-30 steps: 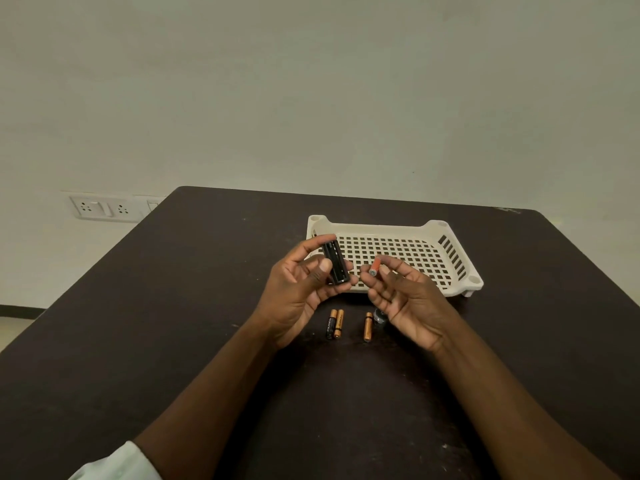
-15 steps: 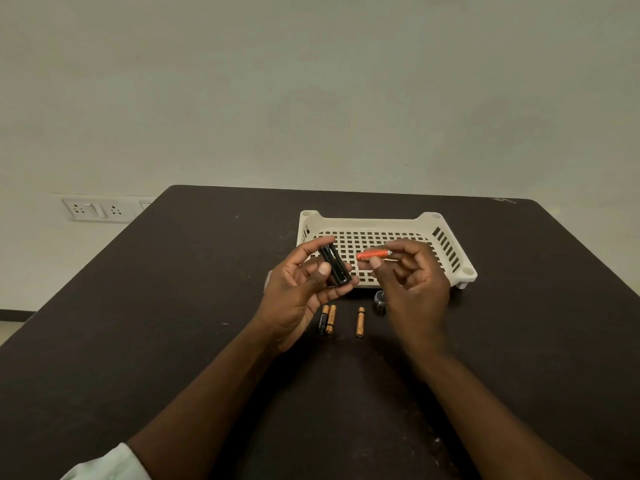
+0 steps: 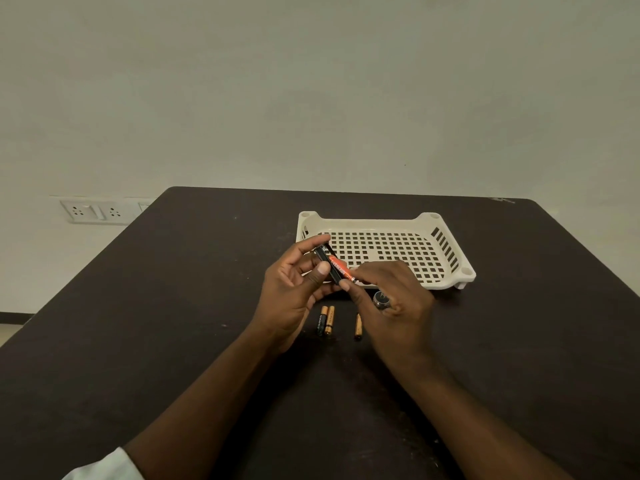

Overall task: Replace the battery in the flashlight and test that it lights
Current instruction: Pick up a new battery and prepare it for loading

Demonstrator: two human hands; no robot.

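Note:
My left hand (image 3: 294, 292) grips a small black battery holder (image 3: 326, 259) between thumb and fingers, above the dark table (image 3: 173, 323). My right hand (image 3: 391, 306) pinches a red-orange battery (image 3: 341, 269) and holds it lengthwise against the holder. Three copper-and-black batteries lie on the table below the hands: a pair side by side (image 3: 326, 320) and a single one (image 3: 358, 326), partly hidden by my right hand. A dark round flashlight part (image 3: 381, 299) lies on the table by my right knuckles.
A white perforated plastic tray (image 3: 446, 282) stands just behind the hands, with nothing in it. Wall sockets (image 3: 97, 212) sit on the wall at left. The table's far edge runs behind the tray.
My right hand has brought the red-orange battery leftward and down onto the black holder. My left hand keeps its grip on the holder, almost still.

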